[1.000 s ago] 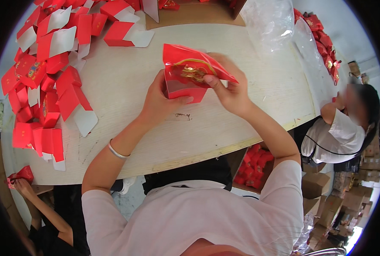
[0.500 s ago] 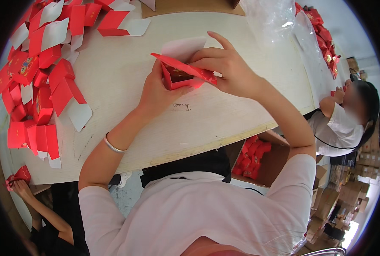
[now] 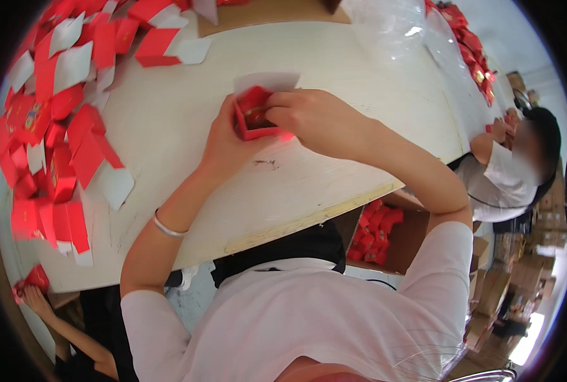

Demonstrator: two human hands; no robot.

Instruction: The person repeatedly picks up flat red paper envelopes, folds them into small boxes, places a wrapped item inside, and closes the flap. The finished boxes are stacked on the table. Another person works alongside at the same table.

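Observation:
A small red box with its white inner flap raised stands over the middle of the white table. My left hand is wrapped round the box from its left side and near edge. The curled fingers of my right hand reach into the box's top from the right, closed on a shiny red packet that lies partly inside. Those fingers cover part of the packet, and the bottom of the box is hidden.
Many red boxes with white flaps are heaped at the left. Clear plastic and red packets lie far right. An open carton of red pieces stands below the table's edge. Co-workers sit at both sides, one in white.
The red packet, slanted across the box's opening before, now sits down inside it. My right hand has moved left and its fingers have curled into the box. The view has shifted slightly.

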